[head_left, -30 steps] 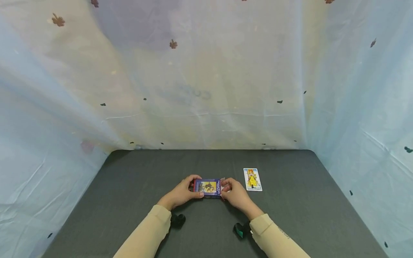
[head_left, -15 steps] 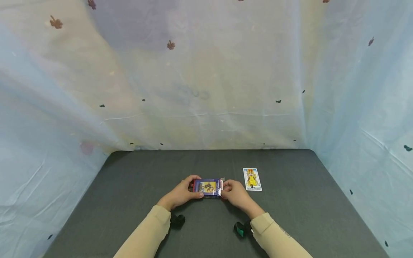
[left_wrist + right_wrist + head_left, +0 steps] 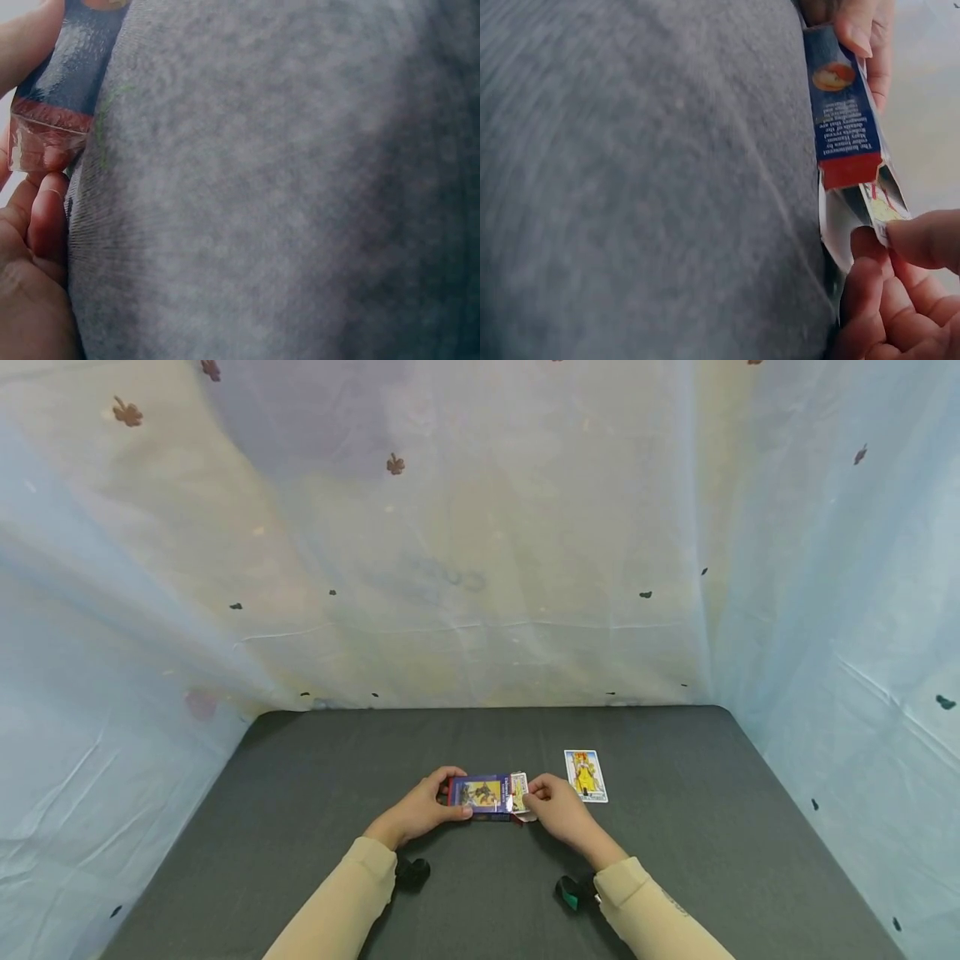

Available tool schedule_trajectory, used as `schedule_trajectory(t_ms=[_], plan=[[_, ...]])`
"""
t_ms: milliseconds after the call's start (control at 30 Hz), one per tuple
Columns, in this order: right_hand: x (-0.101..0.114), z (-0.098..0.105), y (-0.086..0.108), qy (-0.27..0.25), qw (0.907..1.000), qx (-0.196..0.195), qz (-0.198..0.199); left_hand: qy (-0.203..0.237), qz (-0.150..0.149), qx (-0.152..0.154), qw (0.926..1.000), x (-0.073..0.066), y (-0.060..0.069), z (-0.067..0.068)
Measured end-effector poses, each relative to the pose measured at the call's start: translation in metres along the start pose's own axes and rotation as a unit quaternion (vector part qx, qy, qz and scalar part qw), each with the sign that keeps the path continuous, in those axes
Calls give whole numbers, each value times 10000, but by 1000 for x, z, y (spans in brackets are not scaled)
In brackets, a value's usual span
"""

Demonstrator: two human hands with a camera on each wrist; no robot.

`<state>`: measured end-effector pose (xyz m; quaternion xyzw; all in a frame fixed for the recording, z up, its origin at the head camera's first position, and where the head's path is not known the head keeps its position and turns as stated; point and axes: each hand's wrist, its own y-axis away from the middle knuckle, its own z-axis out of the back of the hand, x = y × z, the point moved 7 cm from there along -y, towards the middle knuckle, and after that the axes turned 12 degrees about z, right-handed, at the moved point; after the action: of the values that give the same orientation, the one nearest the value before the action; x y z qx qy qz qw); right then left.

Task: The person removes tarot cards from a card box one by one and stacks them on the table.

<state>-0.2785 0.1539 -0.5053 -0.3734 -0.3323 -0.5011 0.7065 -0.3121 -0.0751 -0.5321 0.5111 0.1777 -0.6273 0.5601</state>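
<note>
A blue card box (image 3: 481, 796) with a yellow picture lies flat between the two hands. My left hand (image 3: 422, 808) grips its left end, thumb on the near edge and fingers around the far side. At the open right end, my right hand (image 3: 561, 811) pinches a card (image 3: 519, 790) that sticks partly out of the box. The right wrist view shows thumb and fingers on that card (image 3: 880, 210), beside the box's opened flap (image 3: 843, 223). In the left wrist view, clear wrap covers the red end of the box (image 3: 56, 112).
One loose card (image 3: 586, 775) with a yellow figure lies face up on the dark grey table (image 3: 337, 747), beyond my right hand. A patterned curtain (image 3: 480, 610) hangs behind the table and at both sides. Dark devices hang under both wrists.
My right hand has moved a little to the right, and a card now shows sticking out of the box's right end. The left hand stays on the box.
</note>
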Motion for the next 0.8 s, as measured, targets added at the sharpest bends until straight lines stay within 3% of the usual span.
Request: schedule_trajectory(t_ms=[433,633,800], plan=[[-8,27,9,-235,9978,-604,-129,-55,-40,-82,9999,0,0,1],[-10,34,11,-465,9977,-484,-117,-104,-70,-150,9998,-2,-1,5],[-9,36,18,-359,9992,-184,-39,-67,-95,-83,9999,-1,0,2]])
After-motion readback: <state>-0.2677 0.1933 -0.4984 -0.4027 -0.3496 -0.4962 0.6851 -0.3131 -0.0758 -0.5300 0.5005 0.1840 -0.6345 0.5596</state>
